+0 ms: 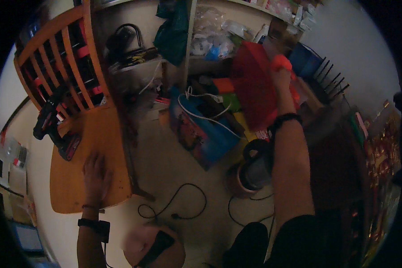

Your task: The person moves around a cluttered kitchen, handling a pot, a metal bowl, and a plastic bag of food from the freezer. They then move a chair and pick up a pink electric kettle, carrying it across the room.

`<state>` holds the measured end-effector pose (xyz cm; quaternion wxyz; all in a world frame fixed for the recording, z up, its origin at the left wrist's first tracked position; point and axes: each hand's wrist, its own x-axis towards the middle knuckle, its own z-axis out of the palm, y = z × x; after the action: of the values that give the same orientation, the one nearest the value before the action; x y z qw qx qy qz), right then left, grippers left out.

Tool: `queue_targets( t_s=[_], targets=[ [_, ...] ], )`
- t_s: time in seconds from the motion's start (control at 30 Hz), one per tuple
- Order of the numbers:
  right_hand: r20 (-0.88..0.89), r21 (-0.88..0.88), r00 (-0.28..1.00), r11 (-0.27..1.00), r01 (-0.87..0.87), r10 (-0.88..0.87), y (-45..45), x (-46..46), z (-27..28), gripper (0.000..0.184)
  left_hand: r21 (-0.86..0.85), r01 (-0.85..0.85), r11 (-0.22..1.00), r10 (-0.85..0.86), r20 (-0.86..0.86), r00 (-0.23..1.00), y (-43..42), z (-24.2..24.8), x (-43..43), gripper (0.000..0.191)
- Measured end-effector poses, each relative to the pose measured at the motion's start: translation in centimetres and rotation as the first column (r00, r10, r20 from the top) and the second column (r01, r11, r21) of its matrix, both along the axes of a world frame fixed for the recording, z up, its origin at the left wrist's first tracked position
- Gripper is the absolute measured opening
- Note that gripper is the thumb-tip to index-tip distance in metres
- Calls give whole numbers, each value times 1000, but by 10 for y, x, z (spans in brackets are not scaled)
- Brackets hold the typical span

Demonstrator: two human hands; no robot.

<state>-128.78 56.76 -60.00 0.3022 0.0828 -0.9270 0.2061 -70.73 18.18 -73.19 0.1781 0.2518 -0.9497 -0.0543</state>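
My left hand [95, 174] rests palm down on the seat of a wooden chair [112, 134], holding nothing. Just beyond its fingers, a black and red cordless drill [55, 125] leans by the slatted backrest. My right hand [281, 78] is raised at the far right, closed around a bright orange-red item [282, 62] that bulges out above the fist. Whether it is cloth or plastic, I cannot tell. A large red bag or sheet [254, 85] stands beside that hand; the picture does not settle whether the two are joined.
A blue printed bag [211, 144] lies on the floor under a white cable [201, 117]. A dark handled jug [256, 169] stands near my right forearm. Black cord [187, 185] loops across the floor. Shelves hold clear plastic bags [211, 37]; a green bag [172, 37] hangs there.
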Motion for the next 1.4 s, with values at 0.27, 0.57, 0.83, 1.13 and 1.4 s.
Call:
queue_targets(
  t_s=[0.27, 0.57, 0.83, 1.13, 1.4],
  targets=[
    [248, -209, 933, 955, -211, 261, 28, 14, 16, 78, -90, 29, 996, -33, -46, 998, -14, -20, 4, 55],
    [260, 258, 964, 958, -122, 52, 62, 18, 0, 61, -83, 46, 995, -52, -69, 996, -13, -30, 12, 48],
    [67, -416, 834, 775, -476, 548, 180, 127, -16, 44, -38, 72, 997, -75, -64, 995, -45, -52, 10, 48],
    [412, -900, 814, 325, 292, 410, 280, 245, -282, 53, 82, 103, 991, -102, -17, 995, -50, -45, 12, 47],
    [471, -838, 494, 195, 510, 731, 262, 243, -430, 62, -68, 270, 960, -268, 36, 963, -53, -38, 22, 47]
  ],
)
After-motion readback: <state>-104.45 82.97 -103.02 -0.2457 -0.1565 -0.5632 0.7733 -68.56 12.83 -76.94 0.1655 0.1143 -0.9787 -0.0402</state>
